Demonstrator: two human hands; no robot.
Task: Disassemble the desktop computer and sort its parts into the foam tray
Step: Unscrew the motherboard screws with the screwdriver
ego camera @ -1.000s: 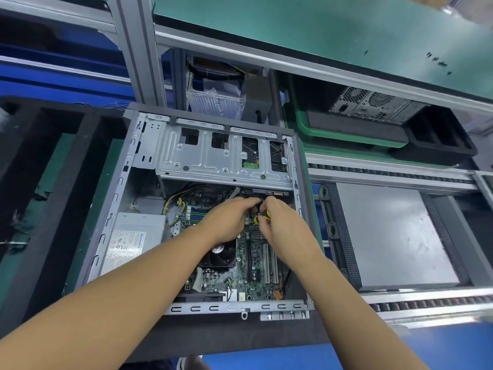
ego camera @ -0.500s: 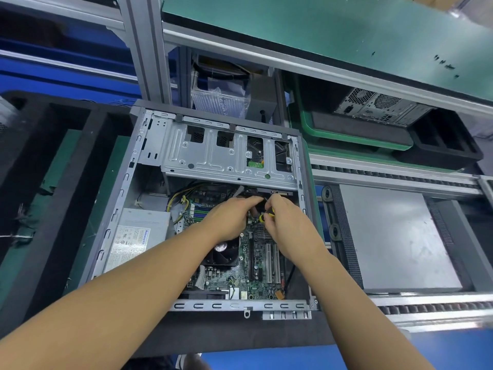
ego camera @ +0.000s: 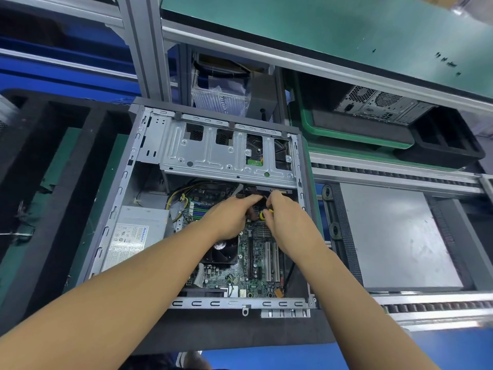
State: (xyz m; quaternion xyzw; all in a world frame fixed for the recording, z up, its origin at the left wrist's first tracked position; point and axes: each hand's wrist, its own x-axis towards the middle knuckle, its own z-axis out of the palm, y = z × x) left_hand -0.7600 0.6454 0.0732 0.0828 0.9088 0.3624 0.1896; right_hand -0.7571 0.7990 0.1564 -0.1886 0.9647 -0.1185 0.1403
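Two hands meet inside the open desktop computer (ego camera: 149,182), at the far edge of the motherboard (ego camera: 256,265), just near of the drive cage (ego camera: 213,156). Our right hand (ego camera: 288,222) pinches a yellow connector (ego camera: 262,215); our left hand (ego camera: 229,217) seems to pinch a dark plug (ego camera: 253,209) beside it. The foam tray (ego camera: 88,145) lies left, nearer our left hand.

Left hand (ego camera: 226,217) and right hand (ego camera: 289,225) reach inside the computer (ego camera: 213,153).
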